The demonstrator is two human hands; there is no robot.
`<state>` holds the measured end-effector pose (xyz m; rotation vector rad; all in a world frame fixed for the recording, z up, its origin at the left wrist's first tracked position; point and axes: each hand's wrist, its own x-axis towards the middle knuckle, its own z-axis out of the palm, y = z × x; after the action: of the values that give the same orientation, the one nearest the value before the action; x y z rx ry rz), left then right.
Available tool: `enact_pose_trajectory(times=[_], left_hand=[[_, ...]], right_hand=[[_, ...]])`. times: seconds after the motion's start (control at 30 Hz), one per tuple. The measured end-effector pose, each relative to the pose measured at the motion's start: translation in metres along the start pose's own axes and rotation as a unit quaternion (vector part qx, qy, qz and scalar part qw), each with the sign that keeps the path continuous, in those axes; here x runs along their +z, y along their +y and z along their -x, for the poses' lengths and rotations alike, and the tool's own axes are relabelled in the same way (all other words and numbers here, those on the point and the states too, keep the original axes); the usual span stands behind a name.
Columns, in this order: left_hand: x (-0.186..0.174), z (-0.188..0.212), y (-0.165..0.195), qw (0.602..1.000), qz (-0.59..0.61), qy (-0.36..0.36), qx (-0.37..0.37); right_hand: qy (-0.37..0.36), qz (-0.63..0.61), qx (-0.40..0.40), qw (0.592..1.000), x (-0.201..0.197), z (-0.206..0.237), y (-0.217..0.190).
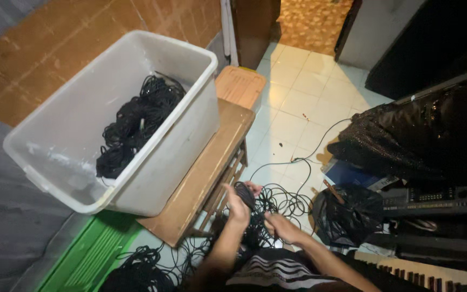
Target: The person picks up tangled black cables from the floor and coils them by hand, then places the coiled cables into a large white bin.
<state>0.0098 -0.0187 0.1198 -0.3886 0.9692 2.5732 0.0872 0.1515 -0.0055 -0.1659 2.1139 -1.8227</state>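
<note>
My left hand grips a coiled bundle of black cable, held up just in front of a wooden bench's near end. My right hand is closed on a strand of the same cable a little lower and to the right. Loose black cable spreads over the tiled floor beyond both hands. On the bench stands a large white plastic tub with several coiled black cables lying inside it.
A wooden bench carries the tub, with a green mat below it. More cable lies at lower left. A black bag, keyboards and a dark sequined cloth crowd the right. A doorway opens ahead.
</note>
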Motion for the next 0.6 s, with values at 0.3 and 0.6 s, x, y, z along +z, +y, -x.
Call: enact_pose_trajectory(times=[0.3,0.6], left_hand=[[-0.050,0.003,0.024,0.655,-0.473,-0.476,-0.347],[-0.096,-0.062,0.066,0.627,-0.772,-0.038,0.094]], right_hand=[[-0.318,-0.129,0.031,0.939,-0.029,0.027,-0.019],[0.031,-0.555,-0.118,0.823,-0.050,0.059,0.002]])
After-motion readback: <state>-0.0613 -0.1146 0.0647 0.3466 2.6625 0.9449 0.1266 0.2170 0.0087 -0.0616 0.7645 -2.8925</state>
